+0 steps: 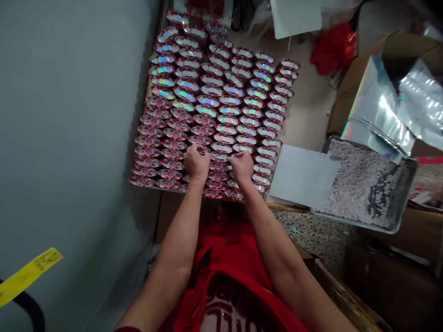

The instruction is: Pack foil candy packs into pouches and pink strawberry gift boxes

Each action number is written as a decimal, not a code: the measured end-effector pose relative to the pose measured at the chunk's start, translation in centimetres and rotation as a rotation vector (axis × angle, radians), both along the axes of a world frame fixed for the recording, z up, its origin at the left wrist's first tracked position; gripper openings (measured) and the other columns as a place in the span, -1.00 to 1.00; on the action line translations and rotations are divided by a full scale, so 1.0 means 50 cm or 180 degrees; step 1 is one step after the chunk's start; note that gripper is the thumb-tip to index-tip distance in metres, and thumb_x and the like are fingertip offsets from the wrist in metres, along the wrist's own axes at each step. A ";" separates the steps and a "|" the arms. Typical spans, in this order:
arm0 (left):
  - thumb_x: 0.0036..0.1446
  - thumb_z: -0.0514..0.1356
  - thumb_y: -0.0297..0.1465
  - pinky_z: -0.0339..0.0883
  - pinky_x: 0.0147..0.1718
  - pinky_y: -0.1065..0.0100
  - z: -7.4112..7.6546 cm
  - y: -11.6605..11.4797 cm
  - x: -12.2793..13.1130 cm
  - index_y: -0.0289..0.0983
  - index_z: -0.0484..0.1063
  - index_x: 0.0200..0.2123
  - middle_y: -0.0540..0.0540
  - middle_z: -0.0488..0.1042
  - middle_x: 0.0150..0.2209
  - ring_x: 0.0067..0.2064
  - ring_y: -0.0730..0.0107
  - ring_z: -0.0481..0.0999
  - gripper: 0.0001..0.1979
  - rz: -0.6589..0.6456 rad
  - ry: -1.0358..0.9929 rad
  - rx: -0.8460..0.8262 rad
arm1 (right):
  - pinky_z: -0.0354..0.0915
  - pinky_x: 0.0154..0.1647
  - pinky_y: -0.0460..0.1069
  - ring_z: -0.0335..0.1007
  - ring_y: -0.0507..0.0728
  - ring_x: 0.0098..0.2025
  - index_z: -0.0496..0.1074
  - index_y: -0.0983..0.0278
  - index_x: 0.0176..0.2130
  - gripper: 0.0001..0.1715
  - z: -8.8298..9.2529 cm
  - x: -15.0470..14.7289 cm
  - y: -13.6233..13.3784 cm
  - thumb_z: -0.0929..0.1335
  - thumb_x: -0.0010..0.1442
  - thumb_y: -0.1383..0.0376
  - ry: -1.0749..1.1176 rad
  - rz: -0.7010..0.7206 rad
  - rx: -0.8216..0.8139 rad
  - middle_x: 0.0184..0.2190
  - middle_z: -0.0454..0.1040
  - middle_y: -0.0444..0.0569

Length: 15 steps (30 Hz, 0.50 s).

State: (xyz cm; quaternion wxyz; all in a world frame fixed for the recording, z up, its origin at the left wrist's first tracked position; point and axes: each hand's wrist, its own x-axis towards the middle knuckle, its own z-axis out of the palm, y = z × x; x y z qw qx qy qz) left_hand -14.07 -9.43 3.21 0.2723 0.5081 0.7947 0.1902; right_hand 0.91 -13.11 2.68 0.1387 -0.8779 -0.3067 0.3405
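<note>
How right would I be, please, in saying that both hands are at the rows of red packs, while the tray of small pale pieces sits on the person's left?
One part is wrong: the head view shows the tray of small pale pieces on the person's right. The left hand and right hand are indeed at the rows of red packs.

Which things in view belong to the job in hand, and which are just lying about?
Seemingly in the job:
- rows of packets
- left hand, at them
- right hand, at them
- perhaps the tray of pale pieces

Probably just lying about:
- red bag
- yellow tag
</note>
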 end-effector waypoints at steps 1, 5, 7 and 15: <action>0.05 0.36 -0.55 0.38 0.06 0.17 0.006 -0.008 -0.005 -0.21 0.46 -0.25 -0.10 0.55 -0.18 -0.07 0.16 0.53 -0.78 -0.0026 -0.0139 0.0053 | 0.24 -0.18 0.02 0.46 0.23 -0.21 0.43 0.20 -0.18 -0.62 0.003 0.002 -0.006 0.50 0.06 0.10 0.0069 -0.0089 0.0117 -0.31 0.53 -0.08; 0.20 0.33 -0.30 0.42 -0.11 0.30 0.037 -0.087 -0.024 -0.23 0.57 -0.19 -0.11 0.62 -0.19 -0.19 0.31 0.58 -0.85 0.0146 -0.1431 -0.0099 | 0.19 -0.26 0.00 0.39 0.18 -0.34 0.39 0.18 -0.24 -0.62 0.017 0.006 -0.023 0.49 0.03 0.05 0.0386 -0.0404 0.0508 -0.45 0.43 -0.20; 0.21 0.33 -0.04 0.40 -0.28 0.35 0.051 -0.131 -0.025 -0.27 0.59 -0.25 -0.15 0.64 -0.26 -0.30 0.34 0.58 -0.62 0.0511 -0.2406 -0.0867 | 0.18 -0.27 -0.01 0.37 0.17 -0.36 0.37 0.17 -0.28 -0.60 0.018 0.003 -0.027 0.50 0.00 0.03 0.0424 -0.0441 0.0600 -0.47 0.41 -0.21; -0.23 0.58 -0.11 0.28 -0.44 0.44 0.053 -0.164 -0.003 -0.29 0.59 -0.37 -0.04 0.59 -0.41 -0.47 0.51 0.44 -0.55 0.1008 -0.3263 -0.1346 | 0.24 -0.27 0.00 0.37 0.15 -0.34 0.37 0.18 -0.33 -0.53 0.000 -0.009 -0.041 0.50 0.01 -0.08 0.0767 -0.0261 0.0938 -0.47 0.42 -0.17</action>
